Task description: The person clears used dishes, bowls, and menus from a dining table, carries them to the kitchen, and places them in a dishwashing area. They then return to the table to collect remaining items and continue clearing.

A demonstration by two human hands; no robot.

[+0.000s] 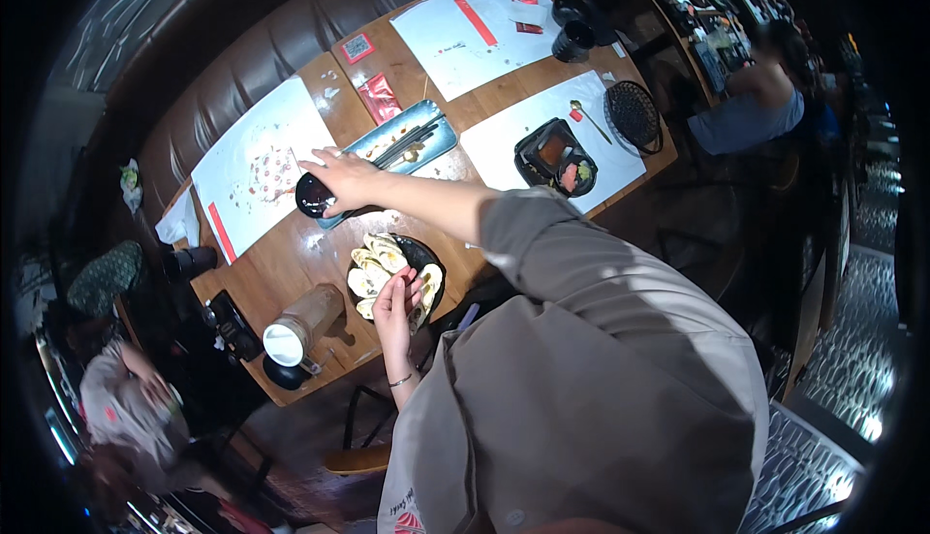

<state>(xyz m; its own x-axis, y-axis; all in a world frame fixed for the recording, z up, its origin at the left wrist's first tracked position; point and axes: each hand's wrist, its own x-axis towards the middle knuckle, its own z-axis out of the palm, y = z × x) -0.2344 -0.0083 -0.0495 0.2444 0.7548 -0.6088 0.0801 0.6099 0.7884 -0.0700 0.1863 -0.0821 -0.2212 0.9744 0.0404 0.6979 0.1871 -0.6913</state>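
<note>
My right hand (341, 181) reaches across the table with its fingers spread around the rim of a small black bowl (315, 197) that has dark contents. Beside that hand lies a long blue-green plate (444, 135) bearing dark chopsticks and food scraps. My left hand (395, 309) is closer to me, over a black round plate (437, 255) heaped with several oyster shells (380, 261). Its fingers are curled together among the shells. Whether they pinch a shell or the plate is hidden.
White paper placemats (426, 30) lie on the wooden table (291, 292). A tall lidded jug (308, 321) stands near the left corner. A divided black tray (554, 151), a dark cup (573, 42) and a woven black basket (633, 115) are to the right. A brown bench (232, 59) runs behind; people are nearby.
</note>
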